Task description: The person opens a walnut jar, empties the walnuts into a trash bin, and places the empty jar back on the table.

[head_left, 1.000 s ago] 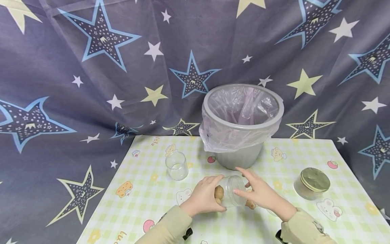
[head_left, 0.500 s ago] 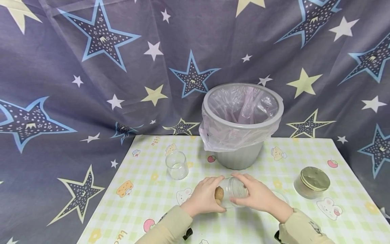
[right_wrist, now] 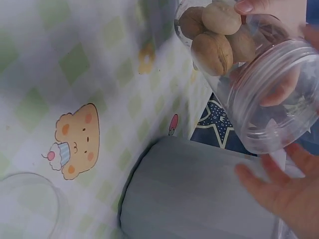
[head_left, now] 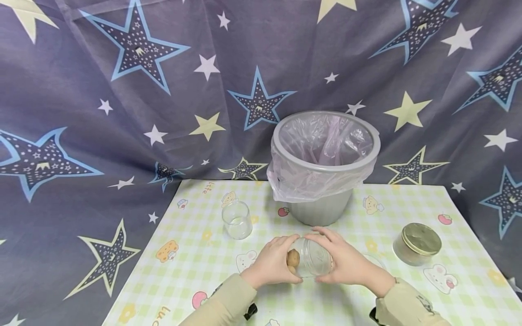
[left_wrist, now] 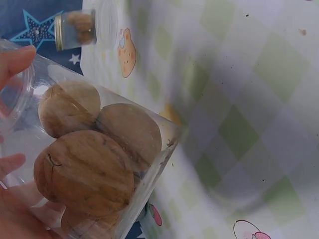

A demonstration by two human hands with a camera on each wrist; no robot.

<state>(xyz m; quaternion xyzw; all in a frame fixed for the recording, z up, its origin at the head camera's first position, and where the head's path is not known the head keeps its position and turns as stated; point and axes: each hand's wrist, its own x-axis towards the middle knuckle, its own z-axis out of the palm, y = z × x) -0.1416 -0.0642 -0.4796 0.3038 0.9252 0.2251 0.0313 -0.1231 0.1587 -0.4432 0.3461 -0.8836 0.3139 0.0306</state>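
Observation:
A clear jar (head_left: 308, 258) of walnuts (right_wrist: 214, 52) lies tipped on its side between both hands, close over the table. My left hand (head_left: 272, 261) grips its base end, fingers above and thumb below, with the walnuts gathered at that end. Around the ridged round end (right_wrist: 279, 94) my right hand (head_left: 346, 259) curls, fingers at the top and thumb underneath. In the right wrist view, fingers of the right hand (right_wrist: 279, 184) stand right at the rim. The left wrist view shows several walnuts (left_wrist: 87, 169) through the jar wall.
A grey bin (head_left: 320, 210) with a pink plastic liner stands behind the hands. An open clear jar (head_left: 237, 222) is at the left, and a gold-lidded jar (head_left: 417, 244) at the right. A clear round disc (right_wrist: 30, 199) lies on the checked tablecloth (head_left: 195, 271) beside the right forearm.
My right hand has come in leftward from spread fingers to closer round the jar's ridged end. The left hand and jar stay in about the same place.

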